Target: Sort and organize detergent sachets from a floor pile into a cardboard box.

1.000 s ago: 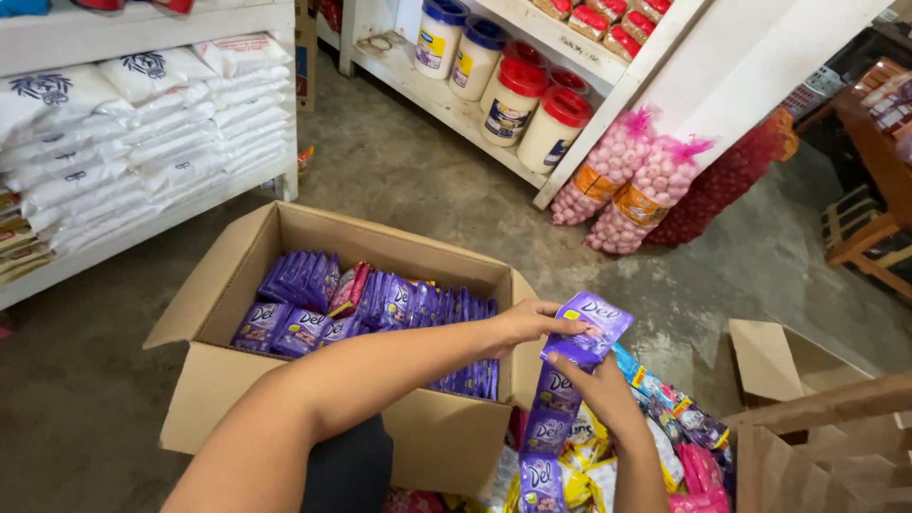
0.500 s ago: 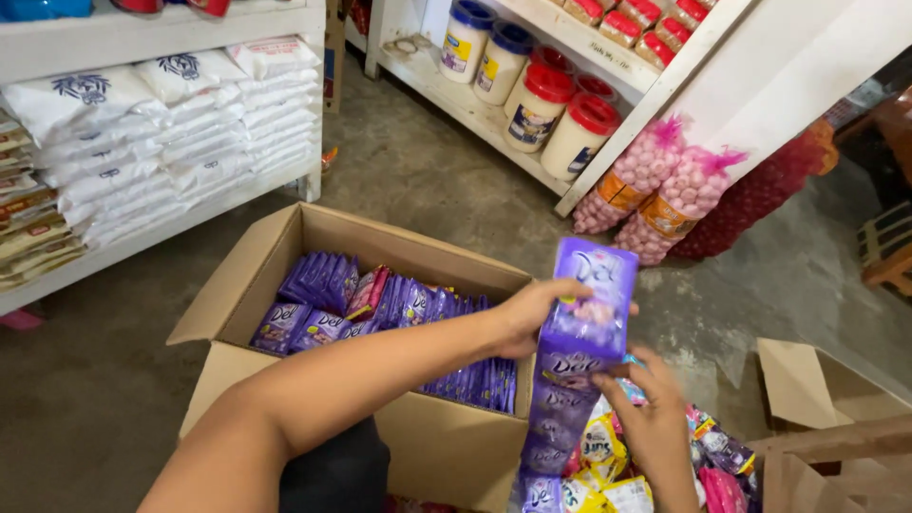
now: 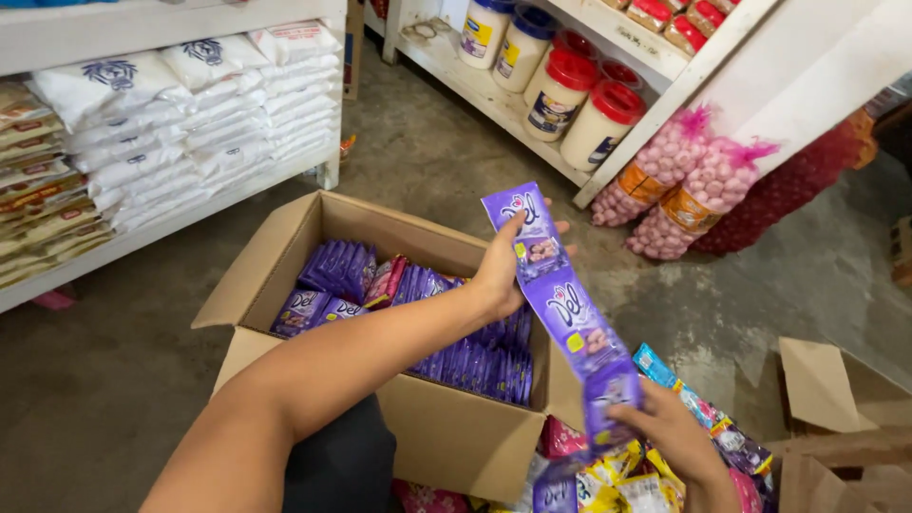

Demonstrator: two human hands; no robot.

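Left hand (image 3: pixel 502 271) is clamped on the top of a purple sachet strip (image 3: pixel 565 309), held up over the right edge of the cardboard box (image 3: pixel 456 437). Right hand (image 3: pixel 670 432) pinches the strip's lower end, fingers closed on it, just above a pile of mixed sachets (image 3: pixel 617 480) on the floor. Box is full of more purple packs (image 3: pixel 332 275). Red-lid jars (image 3: pixel 579 100) on the shelf behind, pink net bags (image 3: pixel 679 185) below them.
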